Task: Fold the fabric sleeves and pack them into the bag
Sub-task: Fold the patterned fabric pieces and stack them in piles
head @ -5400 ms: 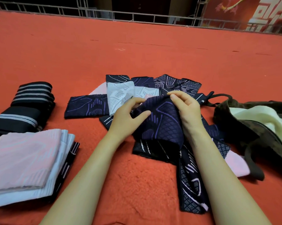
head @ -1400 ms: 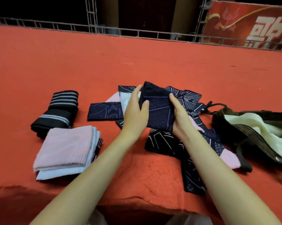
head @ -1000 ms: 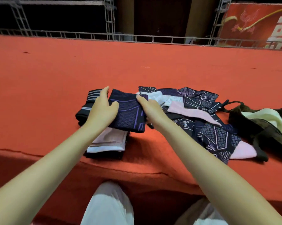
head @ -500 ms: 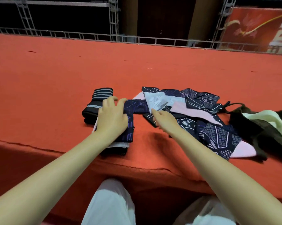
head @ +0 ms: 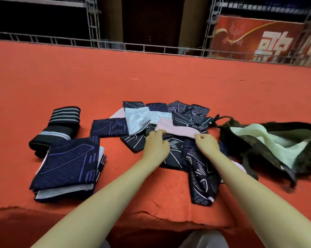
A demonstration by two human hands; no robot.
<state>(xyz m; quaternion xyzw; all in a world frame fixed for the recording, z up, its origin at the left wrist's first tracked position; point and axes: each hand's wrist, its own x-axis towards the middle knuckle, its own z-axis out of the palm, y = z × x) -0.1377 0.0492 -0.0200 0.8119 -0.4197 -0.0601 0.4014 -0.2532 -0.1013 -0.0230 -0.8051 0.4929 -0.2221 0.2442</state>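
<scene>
Two hands, left hand (head: 155, 146) and right hand (head: 205, 144), pinch pink sleeve (head: 176, 129) mid-counter; risk: lifting drags tangled dark sleeves (head: 195, 158) off the near edge.

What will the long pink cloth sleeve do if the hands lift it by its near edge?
The pink fabric sleeve lies thin and flat over the dark patterned sleeves, so it would probably droop limply. It looks light. The left hand and right hand at both ends should keep it spread.

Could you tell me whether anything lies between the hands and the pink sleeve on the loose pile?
Nothing visible does. The left hand and right hand sit at the near edge of the pink sleeve, which lies atop the loose pile, uncovered.
</scene>
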